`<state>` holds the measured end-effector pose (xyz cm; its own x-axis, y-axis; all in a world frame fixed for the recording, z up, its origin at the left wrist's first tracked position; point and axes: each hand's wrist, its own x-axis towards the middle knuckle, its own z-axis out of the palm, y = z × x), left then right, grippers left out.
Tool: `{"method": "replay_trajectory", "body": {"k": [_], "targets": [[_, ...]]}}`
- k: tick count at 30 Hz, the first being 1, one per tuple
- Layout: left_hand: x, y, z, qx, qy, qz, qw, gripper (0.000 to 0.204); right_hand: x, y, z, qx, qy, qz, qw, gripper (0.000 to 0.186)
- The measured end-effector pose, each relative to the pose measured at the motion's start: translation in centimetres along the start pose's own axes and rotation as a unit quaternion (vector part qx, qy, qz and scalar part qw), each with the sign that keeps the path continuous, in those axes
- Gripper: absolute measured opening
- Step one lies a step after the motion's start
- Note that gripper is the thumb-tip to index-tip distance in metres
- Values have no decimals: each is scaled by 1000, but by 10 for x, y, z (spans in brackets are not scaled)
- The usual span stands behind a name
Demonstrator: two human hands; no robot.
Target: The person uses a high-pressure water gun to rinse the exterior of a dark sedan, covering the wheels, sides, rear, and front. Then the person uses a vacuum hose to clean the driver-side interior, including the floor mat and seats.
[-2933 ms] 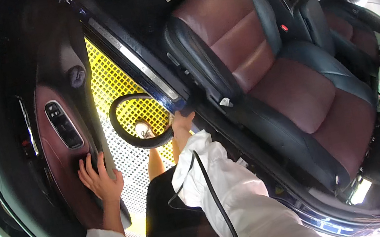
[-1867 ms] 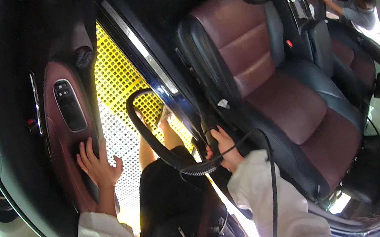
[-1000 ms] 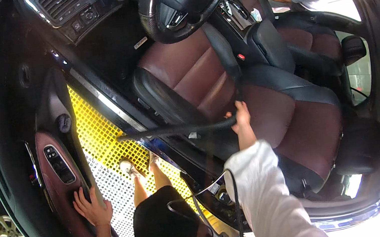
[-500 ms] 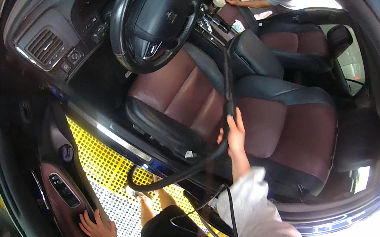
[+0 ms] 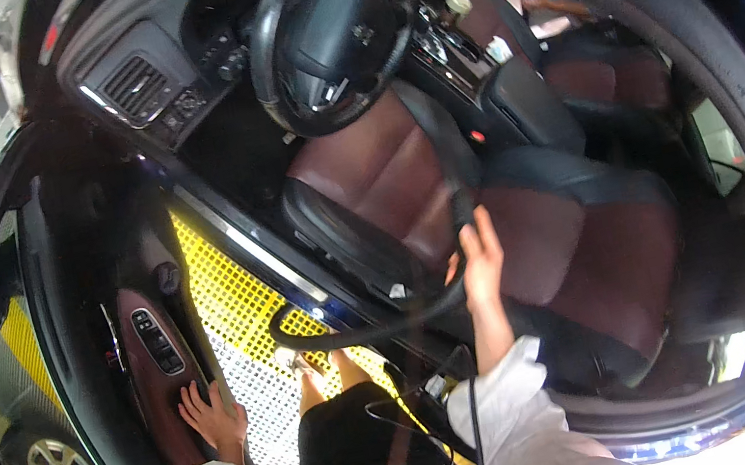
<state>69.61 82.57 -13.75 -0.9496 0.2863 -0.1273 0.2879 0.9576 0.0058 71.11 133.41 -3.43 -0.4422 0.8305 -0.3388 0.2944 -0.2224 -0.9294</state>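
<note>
My right hand (image 5: 481,263) is closed round a thick black vacuum hose (image 5: 371,334) over the driver's seat (image 5: 539,218). Beyond my fingers only a short, blurred black end of it shows, above the seat cushion. From my hand the hose loops left, over the door sill and down past my legs. My left hand (image 5: 213,415) rests on the open driver's door (image 5: 157,395), fingers spread on its dark red armrest below the window switches. Nothing is in that hand.
The steering wheel (image 5: 347,33) and centre console (image 5: 452,64) lie ahead. A cup (image 5: 458,3) stands by the console. Another person's arm (image 5: 552,5) reaches in at the far passenger side. Yellow and white floor grating (image 5: 225,273) lies below, and a thin black cable (image 5: 473,414) hangs by my right sleeve.
My right hand has drawn the hose's far end back from the centre console toward the seat. The other person has bent lower. My left hand stays on the door; the view has shifted slightly.
</note>
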Motion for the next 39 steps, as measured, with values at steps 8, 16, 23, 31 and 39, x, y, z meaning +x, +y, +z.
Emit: {"method": "replay_trajectory", "body": {"k": [8, 16, 23, 31, 39], "targets": [[12, 4, -1, -44, 4, -4, 999, 61, 200, 6, 4, -177, -12, -82, 981, 58], [4, 1, -2, -68, -13, -22, 997, 59, 26, 40, 31, -277, -186, -25, 942, 62], [-3, -11, 3, -95, -4, -20, 995, 60, -41, -246, 4, -481, -324, 0, 815, 48], [1, -8, 6, -108, -19, -9, 994, 61, -67, -318, 51, -426, -186, -250, 849, 52], [-7, -13, 7, -85, -33, -30, 995, 63, -42, -319, 122, -485, -238, -271, 797, 46]]}}
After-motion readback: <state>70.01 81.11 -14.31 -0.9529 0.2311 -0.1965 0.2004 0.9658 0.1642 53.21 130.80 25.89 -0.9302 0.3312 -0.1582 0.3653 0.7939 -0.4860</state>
